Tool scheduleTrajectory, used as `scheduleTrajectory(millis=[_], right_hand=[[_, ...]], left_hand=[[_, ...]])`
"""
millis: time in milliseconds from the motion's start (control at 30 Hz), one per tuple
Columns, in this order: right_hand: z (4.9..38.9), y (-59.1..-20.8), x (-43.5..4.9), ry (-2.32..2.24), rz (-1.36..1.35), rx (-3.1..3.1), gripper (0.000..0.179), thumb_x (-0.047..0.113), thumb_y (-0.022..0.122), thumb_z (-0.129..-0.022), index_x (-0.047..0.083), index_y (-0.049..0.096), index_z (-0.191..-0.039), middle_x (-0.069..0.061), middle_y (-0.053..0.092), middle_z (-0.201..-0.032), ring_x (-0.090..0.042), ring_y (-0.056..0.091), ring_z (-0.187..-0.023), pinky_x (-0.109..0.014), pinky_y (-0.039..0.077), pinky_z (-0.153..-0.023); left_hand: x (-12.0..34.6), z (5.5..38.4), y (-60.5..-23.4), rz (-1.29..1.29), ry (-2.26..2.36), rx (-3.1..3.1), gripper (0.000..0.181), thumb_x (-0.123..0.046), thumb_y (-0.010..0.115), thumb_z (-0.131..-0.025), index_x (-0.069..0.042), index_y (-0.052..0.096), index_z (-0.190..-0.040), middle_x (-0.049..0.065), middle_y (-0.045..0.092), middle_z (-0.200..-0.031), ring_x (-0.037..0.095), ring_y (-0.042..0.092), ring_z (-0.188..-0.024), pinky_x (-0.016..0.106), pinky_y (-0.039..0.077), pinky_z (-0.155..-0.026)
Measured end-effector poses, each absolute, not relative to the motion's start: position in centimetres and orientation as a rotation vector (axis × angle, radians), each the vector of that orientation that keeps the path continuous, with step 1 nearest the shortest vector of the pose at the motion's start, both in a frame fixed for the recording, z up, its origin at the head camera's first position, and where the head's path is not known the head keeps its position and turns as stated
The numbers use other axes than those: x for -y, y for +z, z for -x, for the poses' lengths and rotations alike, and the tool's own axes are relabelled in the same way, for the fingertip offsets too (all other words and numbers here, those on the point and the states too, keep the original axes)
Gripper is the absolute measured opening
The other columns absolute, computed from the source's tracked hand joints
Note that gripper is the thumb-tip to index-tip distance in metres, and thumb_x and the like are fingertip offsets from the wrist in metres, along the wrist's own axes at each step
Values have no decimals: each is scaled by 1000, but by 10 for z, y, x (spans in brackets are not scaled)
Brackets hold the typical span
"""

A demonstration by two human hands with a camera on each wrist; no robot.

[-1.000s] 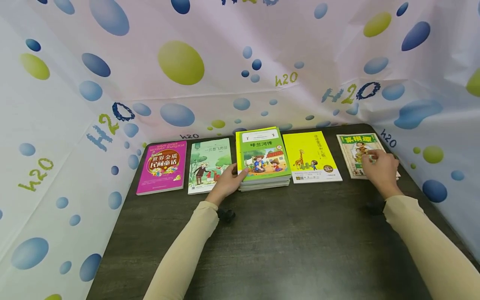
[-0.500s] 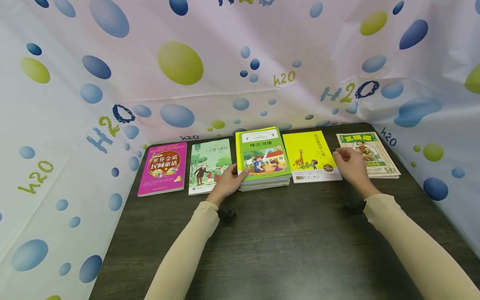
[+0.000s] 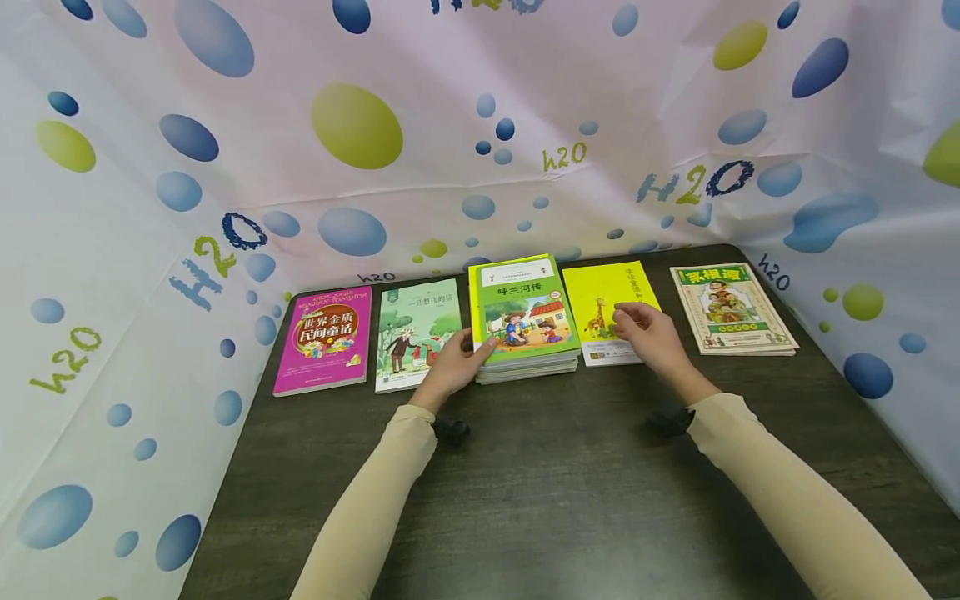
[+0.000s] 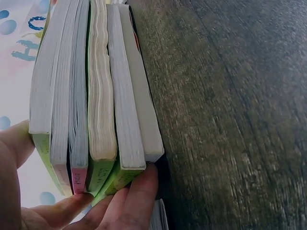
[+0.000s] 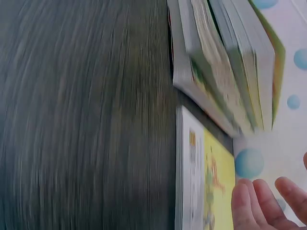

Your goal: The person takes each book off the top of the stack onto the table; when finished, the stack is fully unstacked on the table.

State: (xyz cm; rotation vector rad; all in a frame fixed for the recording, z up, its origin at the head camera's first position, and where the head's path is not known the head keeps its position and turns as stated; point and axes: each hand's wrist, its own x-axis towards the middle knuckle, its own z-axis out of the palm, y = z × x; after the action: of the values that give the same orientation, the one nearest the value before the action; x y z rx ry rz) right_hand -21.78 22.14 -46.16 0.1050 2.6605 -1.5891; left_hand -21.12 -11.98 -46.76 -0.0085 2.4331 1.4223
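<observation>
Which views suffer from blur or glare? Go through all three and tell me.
Head: a soft, pale sheen on the dark wood-grain table toward the bottom, largely sharp elsewhere; left wrist: page edges of the book stack fairly crisp, light rather muted; right wrist: tabletop and stack streaked by blur, the right hand looking sharper.

The desk point(image 3: 525, 475) before you is dark with wood grain, its back corners rounded, a pale glare point(image 3: 592, 571) on its top. Behind its back edge and beyond both side edges you see a creased whitish sheet point(image 3: 450, 50), printed with blue spots point(image 3: 352, 232), green spots point(image 3: 357, 126), H2O lettering point(image 3: 692, 185) and, past the back right corner, a wavy blue blotch point(image 3: 831, 222).
</observation>
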Motion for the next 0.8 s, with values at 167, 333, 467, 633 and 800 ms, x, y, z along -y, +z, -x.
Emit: scheduleTrajectory(millis=[167, 333, 467, 633, 800], right_hand=[[217, -468, -198, -1716, -54, -2484, 58, 37, 53, -111, 3, 45, -158, -23, 57, -151, -38, 61, -137, -45, 51, -115], [213, -472, -180, -1756, 3, -2383, 62, 39, 52, -112, 4, 39, -162, -22, 49, -160, -37, 53, -145, -51, 45, -121], [214, -476, -172, -1829, 0, -2258, 63, 40, 47, -113, 5, 34, -164, -21, 41, -166, -36, 47, -151, -49, 42, -124], [214, -480, -167, -1858, -60, -2175, 64, 46, 40, -114, 9, 32, -166, -16, 36, -170, -34, 41, -155, -51, 38, -127], [214, -485, -163, -1856, -40, -2190, 62, 44, 38, -115, 9, 32, -166, -14, 35, -171, -33, 41, -155, -52, 37, -128]], left_hand=[[122, 211, -469, 21, 1444, -2425, 86, -58, 58, -104, -8, 28, -166, 20, 43, -163, 40, 47, -150, 56, 51, -115], [123, 210, -469, 7, 1434, -2431, 83, -55, 57, -106, -7, 26, -166, 20, 41, -165, 40, 46, -150, 56, 50, -116], [123, 210, -470, -9, 1453, -2420, 79, -52, 55, -107, -7, 27, -166, 20, 40, -165, 40, 45, -151, 56, 49, -117], [123, 210, -471, -35, 1478, -2406, 74, -49, 52, -109, -8, 29, -166, 19, 40, -166, 39, 46, -151, 57, 48, -117], [122, 211, -472, -51, 1486, -2401, 72, -50, 49, -110, -9, 29, -166, 19, 40, -167, 38, 46, -150, 58, 48, -117]])
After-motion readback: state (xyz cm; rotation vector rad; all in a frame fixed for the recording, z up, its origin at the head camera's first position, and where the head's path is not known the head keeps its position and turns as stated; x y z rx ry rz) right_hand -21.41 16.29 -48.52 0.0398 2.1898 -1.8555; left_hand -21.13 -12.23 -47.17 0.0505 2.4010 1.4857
